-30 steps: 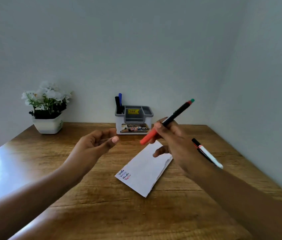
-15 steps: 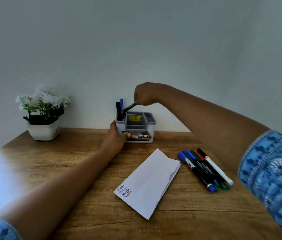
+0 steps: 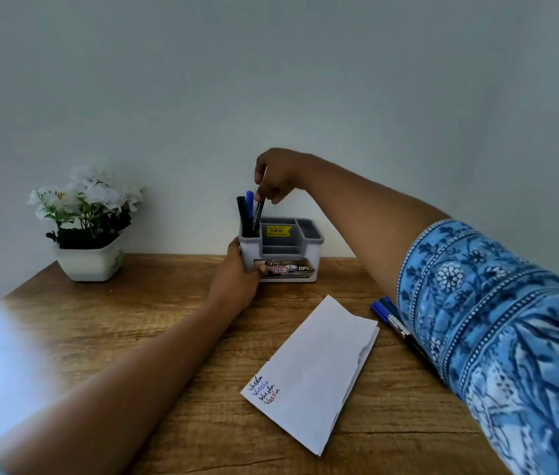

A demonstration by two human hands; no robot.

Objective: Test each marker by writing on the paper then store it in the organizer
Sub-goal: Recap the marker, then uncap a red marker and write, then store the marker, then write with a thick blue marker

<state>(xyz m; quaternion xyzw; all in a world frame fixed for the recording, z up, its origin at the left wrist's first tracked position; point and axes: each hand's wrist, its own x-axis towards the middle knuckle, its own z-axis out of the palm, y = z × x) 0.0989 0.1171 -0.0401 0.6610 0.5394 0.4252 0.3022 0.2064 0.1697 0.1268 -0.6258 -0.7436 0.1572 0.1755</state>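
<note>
Right hand [image 3: 276, 178] pinches marker [image 3: 258, 214], near-upright (foot in organizer [image 3: 312, 250]); left hand [image 3: 237, 277] grips organizer.

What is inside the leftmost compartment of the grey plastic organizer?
A black marker, a blue-capped marker and a dark marker pinched by the right hand. The organizer wall hides their lower ends.

We look through one wide-angle camera worn on the head, facing forward and slightly down across the wooden table [image 3: 99, 320] toward the wall [image 3: 271, 80], with the organizer [image 3: 283, 265] close and centred.
</note>
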